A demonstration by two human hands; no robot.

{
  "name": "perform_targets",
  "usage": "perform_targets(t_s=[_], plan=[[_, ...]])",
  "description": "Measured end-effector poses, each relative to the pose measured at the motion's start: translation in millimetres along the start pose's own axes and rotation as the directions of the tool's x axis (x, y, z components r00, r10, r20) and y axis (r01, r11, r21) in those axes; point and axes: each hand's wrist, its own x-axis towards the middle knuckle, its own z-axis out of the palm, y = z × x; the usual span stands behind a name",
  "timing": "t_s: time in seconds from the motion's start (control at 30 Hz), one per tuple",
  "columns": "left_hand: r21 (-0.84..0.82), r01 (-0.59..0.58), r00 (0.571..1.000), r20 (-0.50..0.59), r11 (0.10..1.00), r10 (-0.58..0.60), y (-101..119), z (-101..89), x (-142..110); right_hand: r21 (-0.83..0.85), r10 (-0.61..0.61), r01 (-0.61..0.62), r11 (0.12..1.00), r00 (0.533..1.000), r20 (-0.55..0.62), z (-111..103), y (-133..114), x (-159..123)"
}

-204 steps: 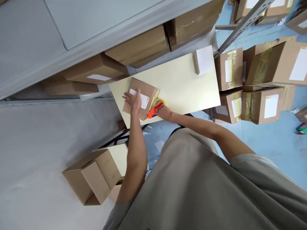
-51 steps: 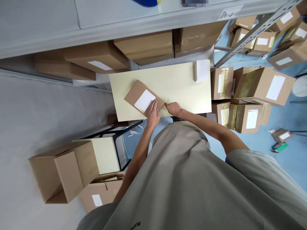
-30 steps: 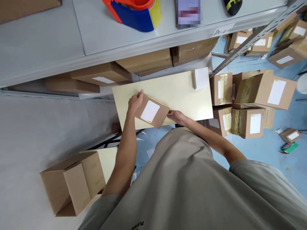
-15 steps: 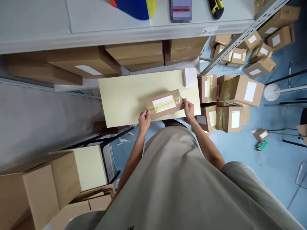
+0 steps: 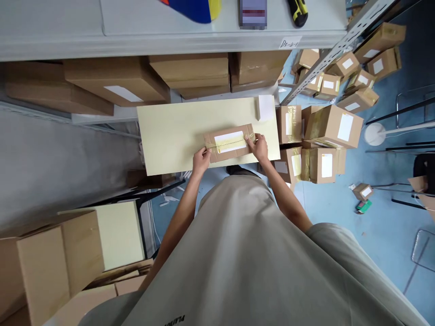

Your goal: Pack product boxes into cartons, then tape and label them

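Note:
A small cardboard box [image 5: 222,157] lies near the front edge of the pale yellow table [image 5: 170,136]. On its upper face is a white label [image 5: 234,141], with a seam running across it and shiny clear tape over the seam and ends. My left hand [image 5: 201,161] is closed on the box's left end, thumb and fingertips pinching the corner by the seam. At the right end, my right hand [image 5: 258,147] grips the box with its thumb on top, over the taped edge. The underside of the box is hidden.
A white block-like stack [image 5: 266,107] stands at the table's back right corner. Above is a grey shelf [image 5: 136,38] with a blue-and-yellow tape dispenser [image 5: 197,9] and a yellow-black cutter [image 5: 299,12]. Taped cartons [image 5: 335,127] stand right; an open carton [image 5: 61,262] lies lower left.
The tape dispenser, on the table at first, is now on the shelf. The box has been turned to a taped face with a seam. My right thumb has moved onto its right end.

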Motion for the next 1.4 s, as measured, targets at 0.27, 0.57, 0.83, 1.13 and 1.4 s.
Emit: perform_targets(t_s=[0.27,0.57,0.83,1.13,1.4], plan=[[-0.031,0.091,0.995,0.038,0.995,-0.090,15,1.4,5,0.110,-0.184,0.175,0.978,0.979,0.083,-7,8,-9],[-0.098,-0.051,0.991,-0.131,0.994,0.038,21,-1.9,20,0.166,-0.249,0.235,0.958,0.966,0.069,-33,11,-17],[-0.041,0.143,0.976,-0.157,0.989,-0.148,-9,29.1,3,0.075,-0.048,0.043,0.996,0.997,0.060,10,25,-38],[-0.043,0.124,0.977,-0.171,0.991,-0.130,-23,8.9,18,-0.128,-0.015,0.033,0.991,0.990,0.138,-8,39,-20],[0.112,-0.113,0.963,-0.234,0.987,0.136,31,0.8,74,-0.316,-0.176,0.198,0.928,0.980,0.096,-47,27,83]])
